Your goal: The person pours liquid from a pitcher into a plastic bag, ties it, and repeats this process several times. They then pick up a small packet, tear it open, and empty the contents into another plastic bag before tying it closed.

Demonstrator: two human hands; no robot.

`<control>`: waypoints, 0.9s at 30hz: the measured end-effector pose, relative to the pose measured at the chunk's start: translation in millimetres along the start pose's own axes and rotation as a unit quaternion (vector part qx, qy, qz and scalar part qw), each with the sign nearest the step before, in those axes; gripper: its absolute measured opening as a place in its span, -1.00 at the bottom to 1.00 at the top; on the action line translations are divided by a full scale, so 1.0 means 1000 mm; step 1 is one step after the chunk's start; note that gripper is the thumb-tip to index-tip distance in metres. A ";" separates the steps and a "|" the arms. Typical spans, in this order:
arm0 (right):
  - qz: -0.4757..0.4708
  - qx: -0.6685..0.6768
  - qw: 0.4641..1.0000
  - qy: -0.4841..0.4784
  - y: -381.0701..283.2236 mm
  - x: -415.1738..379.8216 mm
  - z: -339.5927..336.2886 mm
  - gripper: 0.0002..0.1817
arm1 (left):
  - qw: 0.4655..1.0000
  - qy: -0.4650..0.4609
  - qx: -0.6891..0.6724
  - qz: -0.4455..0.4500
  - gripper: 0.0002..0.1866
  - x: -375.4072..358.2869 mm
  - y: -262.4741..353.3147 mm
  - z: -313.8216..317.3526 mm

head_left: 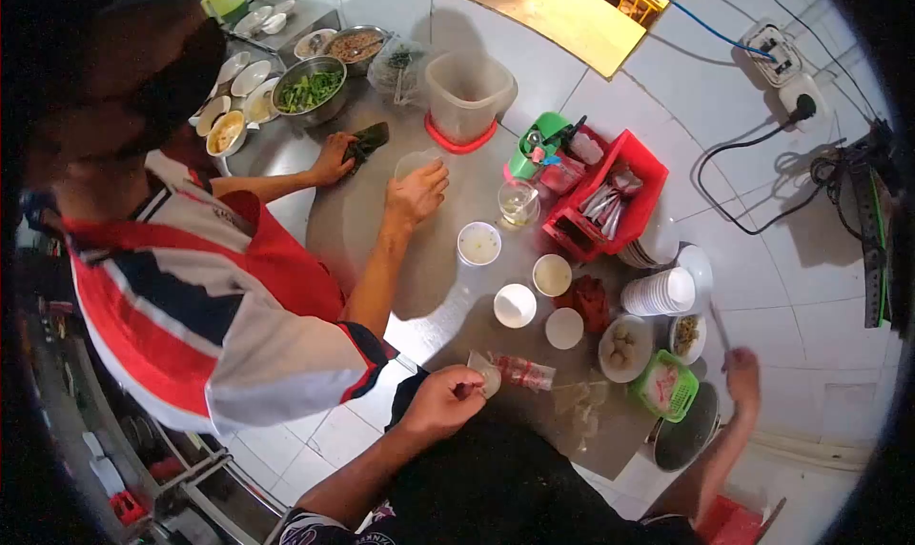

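Note:
My left hand [444, 400] is closed at the front edge of the steel table, pinching a small see-through piece of plastic [489, 377]. Beside it lies a red-and-white printed plastic packet [524, 373]. On the right, my right hand [742, 378] is wrapped round a thin, blurred utensil handle [720, 328]. A dark pot [688, 434] stands just left of that hand, below a green basket [684, 399]. Close by are a bowl of pale balls [624, 349] and a small bowl of chopped food [686, 336].
A co-worker in a red apron stands at left, one hand [416, 194] by a clear lid, the other on a dark cloth [368, 147]. Several white cups [516, 306] stand mid-table. Behind them are a red basket [624, 192], stacked cups [660, 292] and a plastic tub [467, 92].

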State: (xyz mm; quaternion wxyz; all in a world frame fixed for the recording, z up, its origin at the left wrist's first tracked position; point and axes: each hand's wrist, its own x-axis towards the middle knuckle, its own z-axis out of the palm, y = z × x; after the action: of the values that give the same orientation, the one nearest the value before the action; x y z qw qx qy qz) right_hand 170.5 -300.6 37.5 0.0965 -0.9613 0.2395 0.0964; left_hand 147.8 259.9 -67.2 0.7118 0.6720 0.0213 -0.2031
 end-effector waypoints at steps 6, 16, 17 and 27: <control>-0.354 0.164 0.918 -0.074 -0.377 0.023 -0.006 -0.76 | 0.994 -0.037 0.102 0.021 -0.82 0.038 0.011 -0.021; -0.589 0.003 0.804 -0.084 -0.586 0.167 0.077 -0.75 | 0.986 -0.048 0.157 0.014 -0.79 0.079 0.009 -0.045; -0.585 -0.064 0.801 -0.113 -0.597 0.167 0.083 -0.74 | 0.985 -0.052 0.166 0.013 -0.78 0.082 0.009 -0.048; -0.634 -0.107 0.759 -0.102 -0.608 0.175 0.198 -0.82 | 0.988 -0.024 0.145 -0.042 -0.78 0.110 0.002 -0.075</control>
State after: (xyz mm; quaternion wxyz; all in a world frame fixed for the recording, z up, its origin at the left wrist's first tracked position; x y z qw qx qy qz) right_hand 586.2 195.3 -109.0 0.0560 -0.8819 -0.4481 0.1353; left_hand 267.1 303.7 -106.0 0.5980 0.7615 0.0027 -0.2500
